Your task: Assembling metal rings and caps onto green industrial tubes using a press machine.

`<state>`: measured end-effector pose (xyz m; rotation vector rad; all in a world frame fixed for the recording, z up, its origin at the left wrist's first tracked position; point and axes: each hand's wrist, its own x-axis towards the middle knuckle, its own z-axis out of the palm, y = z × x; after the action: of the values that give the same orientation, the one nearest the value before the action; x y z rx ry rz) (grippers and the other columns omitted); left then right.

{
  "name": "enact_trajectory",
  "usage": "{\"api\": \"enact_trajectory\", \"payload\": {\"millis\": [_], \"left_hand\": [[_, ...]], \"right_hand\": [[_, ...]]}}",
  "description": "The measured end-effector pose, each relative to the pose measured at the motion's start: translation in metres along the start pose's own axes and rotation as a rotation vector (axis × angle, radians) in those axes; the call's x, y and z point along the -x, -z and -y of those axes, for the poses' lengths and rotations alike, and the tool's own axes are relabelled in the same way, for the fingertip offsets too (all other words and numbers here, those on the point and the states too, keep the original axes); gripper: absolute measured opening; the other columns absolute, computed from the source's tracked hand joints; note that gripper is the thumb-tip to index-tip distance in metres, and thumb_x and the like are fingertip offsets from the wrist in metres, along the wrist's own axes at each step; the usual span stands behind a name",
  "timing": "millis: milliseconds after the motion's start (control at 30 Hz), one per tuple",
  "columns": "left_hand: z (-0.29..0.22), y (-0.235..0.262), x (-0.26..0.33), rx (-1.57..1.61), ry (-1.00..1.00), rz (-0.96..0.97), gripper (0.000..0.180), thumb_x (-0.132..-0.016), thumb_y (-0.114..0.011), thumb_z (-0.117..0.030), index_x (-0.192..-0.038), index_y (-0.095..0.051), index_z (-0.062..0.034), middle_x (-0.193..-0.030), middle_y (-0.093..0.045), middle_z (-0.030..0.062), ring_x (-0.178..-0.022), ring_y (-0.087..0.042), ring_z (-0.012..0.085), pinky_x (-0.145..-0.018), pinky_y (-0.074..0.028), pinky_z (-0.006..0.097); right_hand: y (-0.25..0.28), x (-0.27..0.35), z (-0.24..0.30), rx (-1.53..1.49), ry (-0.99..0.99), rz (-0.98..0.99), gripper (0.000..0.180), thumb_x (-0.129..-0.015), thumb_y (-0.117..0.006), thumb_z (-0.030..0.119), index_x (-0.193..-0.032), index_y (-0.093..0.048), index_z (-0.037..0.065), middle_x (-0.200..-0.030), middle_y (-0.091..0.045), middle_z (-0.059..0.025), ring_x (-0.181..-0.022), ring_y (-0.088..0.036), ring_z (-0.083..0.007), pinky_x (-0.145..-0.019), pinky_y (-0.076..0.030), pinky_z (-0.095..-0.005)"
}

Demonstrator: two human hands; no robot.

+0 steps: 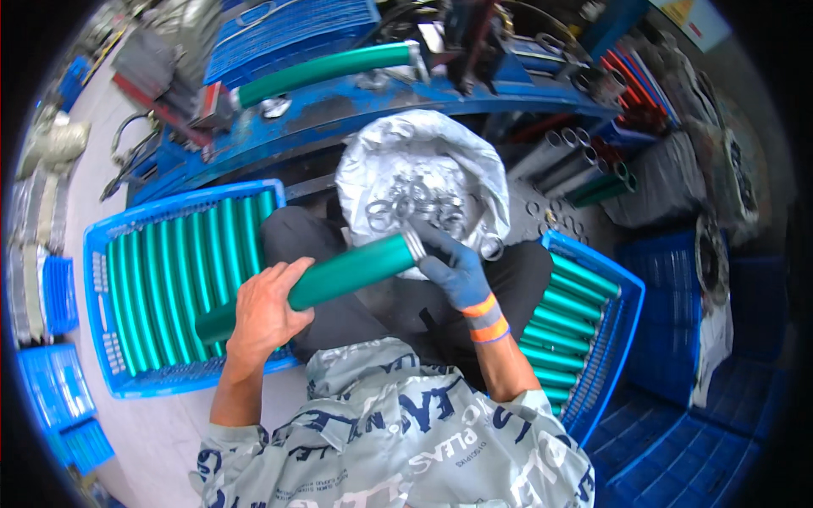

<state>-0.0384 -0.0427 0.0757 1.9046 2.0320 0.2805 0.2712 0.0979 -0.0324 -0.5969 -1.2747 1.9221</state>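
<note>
A green metal tube point(356, 273) lies slantwise across my lap, its right end higher up in the picture. My bare left hand point(269, 309) is wrapped round it toward its lower left end. At the other end my right hand point(456, 269), in a dark blue glove with an orange and grey cuff, has its fingers closed at a silvery metal ring point(414, 245) on the tube's end. Just beyond, a white sack point(360, 161) with its mouth rolled open holds many loose metal rings point(423, 207).
Rows of green tubes fill a blue crate point(97, 296) on the left and another blue crate point(622, 330) on the right. Ahead, a blue machine bench point(322, 127) carries one clamped green tube point(326, 72). Grey pipes point(550, 157) and scattered rings lie right of the sack.
</note>
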Motion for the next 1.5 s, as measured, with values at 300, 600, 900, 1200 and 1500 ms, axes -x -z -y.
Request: {"api": "enact_trajectory", "payload": {"millis": [300,600,900,1200,1500], "left_hand": [[0.043,-0.012,0.019,0.567,0.164,-0.236,0.075,-0.083,-0.094,-0.003,-0.151,-0.065,0.0042,-0.121,-0.078,0.0087,-0.106,-0.073,0.0186,-0.099,-0.058,0.035],[0.080,-0.009,0.001,1.113,-0.020,-0.298,0.085,-0.093,-0.085,-0.012,-0.167,-0.045,0.0019,-0.130,-0.067,0.0136,-0.118,-0.063,0.0244,-0.115,-0.049,0.043],[0.050,-0.005,-0.007,1.217,-0.040,-0.277,0.088,-0.099,-0.079,-0.014,-0.172,-0.034,0.0034,-0.136,-0.060,0.0174,-0.123,-0.058,0.0279,-0.120,-0.043,0.045],[0.026,0.002,-0.014,1.075,-0.076,-0.225,0.092,-0.097,-0.082,-0.016,-0.172,-0.033,0.0054,-0.136,-0.060,0.0183,-0.123,-0.058,0.0285,-0.119,-0.044,0.045],[0.017,-0.013,-0.015,1.010,-0.087,-0.235,0.094,-0.092,-0.086,-0.019,-0.168,-0.037,0.0070,-0.131,-0.061,0.0189,-0.119,-0.057,0.0286,-0.113,-0.046,0.048]], "right_hand": [[0.062,0.088,0.011,0.490,0.186,-0.613,0.043,-0.106,-0.073,0.005,-0.149,-0.076,0.001,-0.134,-0.081,-0.0090,-0.125,-0.072,-0.0175,-0.111,-0.057,-0.0345],[0.289,0.425,-0.073,0.979,-0.769,-1.297,0.055,-0.100,-0.087,0.039,-0.142,-0.082,0.004,-0.129,-0.086,-0.0164,-0.112,-0.081,-0.0229,-0.103,-0.061,-0.0389],[0.286,0.406,-0.141,1.088,-1.062,-1.337,0.069,-0.091,-0.081,0.060,-0.147,-0.081,0.019,-0.141,-0.080,-0.0200,-0.132,-0.075,-0.0417,-0.115,-0.059,-0.0492],[0.311,0.360,-0.126,1.119,-1.477,-1.104,0.036,-0.094,-0.079,0.037,-0.123,-0.090,0.018,-0.135,-0.085,-0.0138,-0.128,-0.080,-0.0368,-0.102,-0.066,-0.0465],[0.311,0.376,-0.151,1.233,-1.335,-1.226,0.038,-0.092,-0.073,0.038,-0.115,-0.090,0.014,-0.124,-0.085,-0.0199,-0.119,-0.080,-0.0444,-0.103,-0.064,-0.0539]]}}
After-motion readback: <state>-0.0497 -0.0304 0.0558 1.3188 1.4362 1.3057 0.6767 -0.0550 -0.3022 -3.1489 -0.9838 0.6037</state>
